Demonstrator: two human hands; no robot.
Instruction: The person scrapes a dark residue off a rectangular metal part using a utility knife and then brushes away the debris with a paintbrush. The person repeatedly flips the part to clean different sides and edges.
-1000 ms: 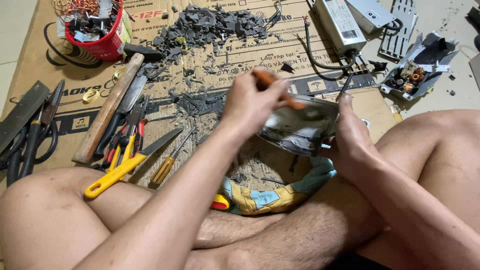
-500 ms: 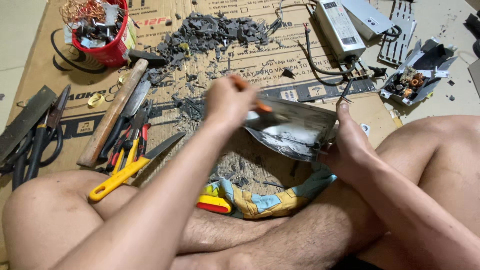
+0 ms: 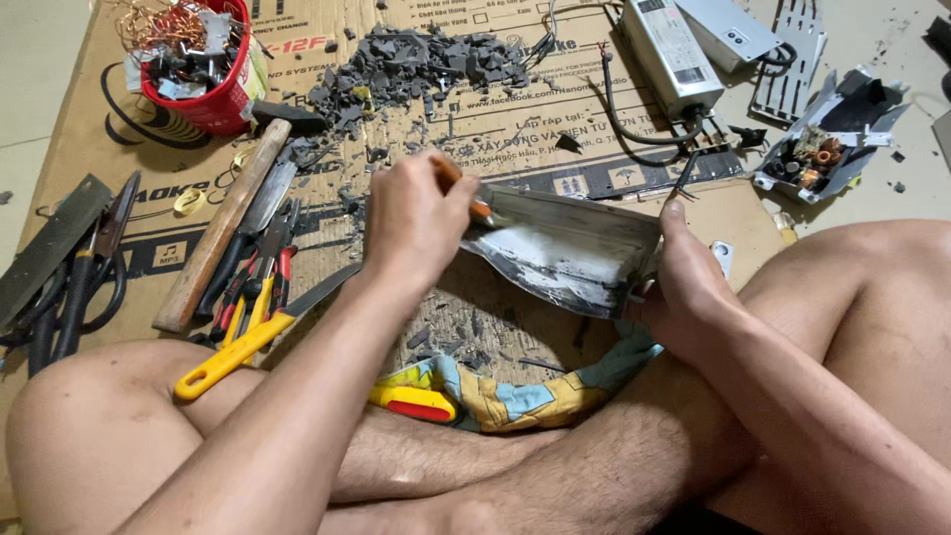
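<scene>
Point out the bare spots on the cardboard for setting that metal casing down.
Bare cardboard lies between the grey debris pile and the metal casing. It is crowded left of the left hand: hammer, pliers, scissors.

Single head-worn camera looks steeply down and forward, close over the crossed legs, onto the cardboard sheet (image 3: 555,129) on the floor.
</scene>
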